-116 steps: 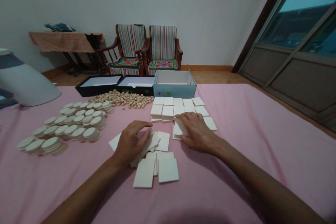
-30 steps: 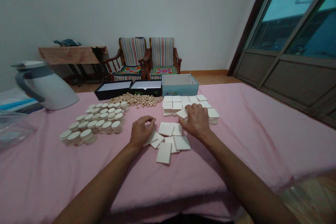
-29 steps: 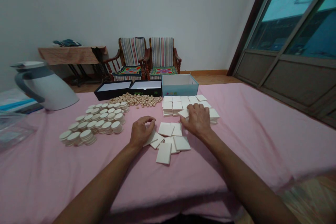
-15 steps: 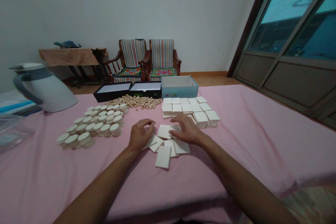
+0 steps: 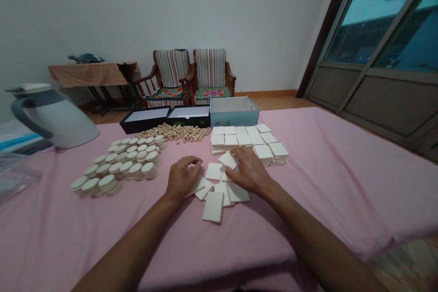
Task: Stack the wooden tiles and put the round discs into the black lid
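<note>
My right hand (image 5: 249, 169) grips a white square tile (image 5: 227, 160) between thumb and fingers, lifted at a tilt above a loose heap. The heap's white tiles (image 5: 213, 206) overlap at odd angles on the pink cloth (image 5: 164, 242). My left hand (image 5: 184, 176) rests at the heap's left side, its fingers curled and thumb close to the index finger; whatever they may hold is hidden. Beyond my right hand, stacked square tiles (image 5: 243, 140) stand in rows. Left of my left hand are several stacks of round white discs (image 5: 135, 171).
Small wooden cubes (image 5: 178, 132) lie piled before two black box trays (image 5: 145, 125). A light blue box (image 5: 234, 118) stands behind the tile stacks. At far left are a grey-white jug (image 5: 65, 121) and a clear plastic package (image 5: 17, 178). Two chairs (image 5: 173, 70) stand against the wall.
My right hand has picked up a white tile from the heap and shifted slightly right with it. My left hand has stayed nearly in place. The view has moved slightly.
</note>
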The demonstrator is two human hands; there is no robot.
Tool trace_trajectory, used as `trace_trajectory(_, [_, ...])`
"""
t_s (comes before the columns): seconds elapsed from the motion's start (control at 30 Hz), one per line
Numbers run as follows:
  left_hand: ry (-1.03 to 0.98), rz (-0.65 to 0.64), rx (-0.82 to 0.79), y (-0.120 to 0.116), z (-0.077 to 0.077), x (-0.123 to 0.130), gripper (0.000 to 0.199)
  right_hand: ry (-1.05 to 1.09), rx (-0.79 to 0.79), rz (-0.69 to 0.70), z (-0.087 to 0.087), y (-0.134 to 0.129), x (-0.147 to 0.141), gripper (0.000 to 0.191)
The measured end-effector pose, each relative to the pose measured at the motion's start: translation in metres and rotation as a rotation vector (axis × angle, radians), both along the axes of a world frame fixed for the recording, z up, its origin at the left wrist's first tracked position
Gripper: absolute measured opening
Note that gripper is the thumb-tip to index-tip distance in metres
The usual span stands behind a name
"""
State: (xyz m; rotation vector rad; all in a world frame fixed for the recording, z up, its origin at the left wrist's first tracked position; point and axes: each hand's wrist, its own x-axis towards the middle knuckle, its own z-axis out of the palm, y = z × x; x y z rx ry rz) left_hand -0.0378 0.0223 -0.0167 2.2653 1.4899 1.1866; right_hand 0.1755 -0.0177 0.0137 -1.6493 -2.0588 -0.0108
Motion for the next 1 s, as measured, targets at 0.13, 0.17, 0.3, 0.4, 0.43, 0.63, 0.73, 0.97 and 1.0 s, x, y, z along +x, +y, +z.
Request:
trace_trajectory(0.13, [-0.003, -0.004, -0.008, 0.0, -0.001, 0.0, 0.02, -0.068, 0.08, -0.275, 0.006, 0.007, 0.019, 0.032])
trace_trajectory(0.17, [-0.004, -0.006, -0.009, 0.0, -0.001, 0.0, 0.02, -0.083, 0.081, -0.307, 0.006, 0.009, 0.022, 0.034])
trace_trajectory(0.3, [-0.005, -0.01, -0.009, 0.001, -0.002, -0.001, 0.02, -0.143, 0.081, -0.368, 0.006, 0.011, 0.023, 0.035])
trace_trajectory(0.4, [-0.006, -0.008, -0.003, 0.001, -0.002, -0.001, 0.02, -0.183, 0.115, -0.366, 0.007, 0.008, 0.02, 0.033])
trace_trajectory(0.43, [-0.005, -0.006, 0.0, 0.001, -0.002, -0.001, 0.02, -0.178, 0.12, -0.346, 0.008, 0.007, 0.02, 0.031])
trace_trajectory(0.63, [-0.008, 0.009, 0.004, 0.001, -0.001, -0.002, 0.02, 0.055, -0.055, -0.026, 0.017, -0.001, 0.025, 0.017])
trace_trajectory(0.73, [-0.014, 0.01, -0.005, 0.002, -0.002, -0.003, 0.02, 0.087, -0.274, 0.189, 0.022, -0.012, 0.031, 0.017])
trace_trajectory(0.97, [-0.009, -0.006, -0.023, 0.003, -0.004, -0.002, 0.02, -0.058, -0.386, 0.425, 0.017, -0.035, 0.032, 0.045])
trace_trajectory(1.0, [-0.008, -0.007, -0.024, 0.003, -0.004, -0.002, 0.021, -0.058, -0.376, 0.424, 0.015, -0.036, 0.031, 0.042])
